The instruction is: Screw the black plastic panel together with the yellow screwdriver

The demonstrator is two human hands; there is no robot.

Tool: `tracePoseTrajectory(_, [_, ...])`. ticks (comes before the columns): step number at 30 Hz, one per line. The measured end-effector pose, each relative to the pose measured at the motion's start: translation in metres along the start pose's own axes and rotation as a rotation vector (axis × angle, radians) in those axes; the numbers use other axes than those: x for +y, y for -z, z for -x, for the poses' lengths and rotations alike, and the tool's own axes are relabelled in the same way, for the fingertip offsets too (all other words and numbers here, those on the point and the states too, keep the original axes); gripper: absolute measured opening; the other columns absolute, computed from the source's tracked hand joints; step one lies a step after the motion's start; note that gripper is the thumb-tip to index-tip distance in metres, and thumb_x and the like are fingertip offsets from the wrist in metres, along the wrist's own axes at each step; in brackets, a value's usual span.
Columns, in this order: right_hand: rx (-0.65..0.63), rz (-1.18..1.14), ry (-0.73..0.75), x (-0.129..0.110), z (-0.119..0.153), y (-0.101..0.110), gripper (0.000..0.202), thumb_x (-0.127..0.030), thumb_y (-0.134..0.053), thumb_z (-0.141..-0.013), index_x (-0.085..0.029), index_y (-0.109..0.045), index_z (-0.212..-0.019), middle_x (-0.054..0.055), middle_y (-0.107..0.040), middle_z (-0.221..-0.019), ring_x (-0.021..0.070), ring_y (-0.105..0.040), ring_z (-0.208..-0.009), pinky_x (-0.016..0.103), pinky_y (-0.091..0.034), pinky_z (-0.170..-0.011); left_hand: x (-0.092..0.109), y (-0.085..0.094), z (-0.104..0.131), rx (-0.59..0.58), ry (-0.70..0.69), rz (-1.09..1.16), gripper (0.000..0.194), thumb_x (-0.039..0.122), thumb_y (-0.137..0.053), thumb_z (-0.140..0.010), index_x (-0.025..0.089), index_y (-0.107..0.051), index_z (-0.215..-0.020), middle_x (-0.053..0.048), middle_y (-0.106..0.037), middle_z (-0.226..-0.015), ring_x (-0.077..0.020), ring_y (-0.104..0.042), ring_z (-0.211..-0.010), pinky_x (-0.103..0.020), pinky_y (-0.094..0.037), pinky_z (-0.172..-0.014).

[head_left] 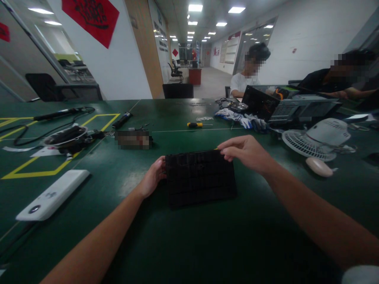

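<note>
The left hand point(154, 175) is clamped on the panel point(201, 177) at its 10 o'clock edge, presumably to steady it. The right hand point(245, 152) is at the 2 o'clock corner, fingertips drawn together, probably for fine control; whether they grip the edge cannot be told. Relative position: the panel is at 3 o'clock from the left hand, 8 o'clock from the right.
</note>
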State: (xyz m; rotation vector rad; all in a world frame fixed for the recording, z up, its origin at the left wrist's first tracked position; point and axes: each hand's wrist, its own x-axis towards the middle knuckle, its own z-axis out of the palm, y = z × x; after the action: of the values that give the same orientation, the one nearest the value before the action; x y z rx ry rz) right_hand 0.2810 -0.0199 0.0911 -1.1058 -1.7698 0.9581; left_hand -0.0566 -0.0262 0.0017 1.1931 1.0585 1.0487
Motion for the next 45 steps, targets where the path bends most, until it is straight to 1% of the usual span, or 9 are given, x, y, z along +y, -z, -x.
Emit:
tracePoseTrajectory(2, [-0.145,-0.074,-0.055,-0.005,0.009,-0.016,0.021,-0.031,-0.075,-0.078,-0.022,-0.083,-0.094,0.003,-0.078,-0.076,0.0161,-0.07,-0.064,0.03,-0.057,-0.058,0.0,0.0,0.0,0.0,-0.005,0.002,0.054,0.07,-0.057,-0.087,0.025,-0.067,-0.117,-0.009,-0.076,-0.118,-0.0353,-0.067,-0.115,-0.043,-0.052,-0.089])
tracePoseTrajectory(5, [-0.225,-0.108,-0.051,-0.008,0.014,-0.035,0.018,-0.027,-0.077,-0.079,-0.022,-0.081,-0.095,0.003,-0.079,-0.08,0.0171,-0.074,-0.071,0.03,-0.059,-0.065,-0.001,0.0,0.0,-0.013,-0.006,-0.005,0.057,0.071,-0.056,-0.086,0.025,-0.067,-0.117,-0.01,-0.076,-0.121,-0.036,-0.066,-0.116,-0.043,-0.052,-0.087])
tracePoseTrajectory(12, [-0.184,0.243,0.223,-0.007,0.004,-0.047,0.006,-0.018,-0.08,-0.079,-0.023,-0.077,-0.079,-0.002,-0.074,-0.072,0.0133,-0.067,-0.06,0.029,-0.054,-0.063,-0.005,0.003,-0.001,-0.03,-0.022,0.006,0.056,0.071,-0.058,-0.087,0.025,-0.067,-0.118,-0.01,-0.075,-0.124,-0.0353,-0.067,-0.116,-0.041,-0.052,-0.085])
tracePoseTrajectory(19, [-0.201,0.422,0.262,0.002,-0.002,-0.055,0.008,-0.015,-0.081,-0.082,-0.021,-0.082,-0.087,0.001,-0.077,-0.078,0.014,-0.07,-0.064,0.029,-0.054,-0.066,-0.005,0.004,0.0,-0.052,-0.019,0.012,0.058,0.072,-0.056,-0.088,0.025,-0.067,-0.121,-0.011,-0.074,-0.132,-0.0378,-0.066,-0.123,-0.042,-0.053,-0.088])
tracePoseTrajectory(30, [-0.158,0.696,0.33,0.005,0.001,-0.064,0.007,-0.02,-0.08,-0.087,-0.02,-0.085,-0.093,0.005,-0.078,-0.083,0.0186,-0.07,-0.072,0.033,-0.052,-0.07,-0.01,0.008,-0.003,-0.077,-0.038,-0.002,0.067,0.073,-0.054,-0.088,0.023,-0.066,-0.132,-0.013,-0.072,-0.136,-0.0391,-0.065,-0.124,-0.044,-0.054,-0.089])
tracePoseTrajectory(34, [-0.173,0.62,0.302,0.001,0.001,-0.061,0.021,-0.015,-0.078,-0.086,-0.017,-0.084,-0.106,0.005,-0.078,-0.083,0.0176,-0.07,-0.072,0.032,-0.052,-0.074,-0.012,0.01,-0.004,-0.096,-0.041,0.004,0.066,0.072,-0.053,-0.089,0.024,-0.066,-0.131,-0.012,-0.072,-0.135,-0.0382,-0.065,-0.124,-0.044,-0.053,-0.09])
tracePoseTrajectory(38, [-0.167,0.621,0.287,-0.001,0.001,-0.061,0.012,-0.015,-0.072,-0.091,-0.017,-0.083,-0.091,0.005,-0.078,-0.082,0.0174,-0.07,-0.072,0.033,-0.051,-0.074,-0.013,0.01,-0.004,-0.102,-0.051,0.004,0.066,0.072,-0.053,-0.089,0.024,-0.066,-0.132,-0.012,-0.073,-0.136,-0.0383,-0.065,-0.125,-0.044,-0.054,-0.092])
tracePoseTrajectory(41, [-0.157,0.608,0.254,-0.003,0.002,-0.062,0.011,-0.016,-0.072,-0.091,-0.018,-0.083,-0.089,0.003,-0.079,-0.08,0.0169,-0.071,-0.07,0.032,-0.051,-0.073,-0.011,0.009,-0.002,-0.102,-0.058,-0.012,0.068,0.071,-0.057,-0.087,0.024,-0.065,-0.136,-0.012,-0.071,-0.14,-0.0389,-0.065,-0.127,-0.044,-0.054,-0.093])
tracePoseTrajectory(45, [-0.084,0.461,0.273,-0.017,0.003,-0.042,0.012,-0.023,-0.073,-0.09,-0.02,-0.083,-0.096,0.001,-0.079,-0.078,0.0148,-0.072,-0.067,0.028,-0.052,-0.067,-0.008,0.006,0.001,-0.119,-0.071,-0.016,0.07,0.066,-0.068,-0.083,0.023,-0.065,-0.139,-0.013,-0.071,-0.14,-0.0399,-0.065,-0.128,-0.044,-0.055,-0.095])
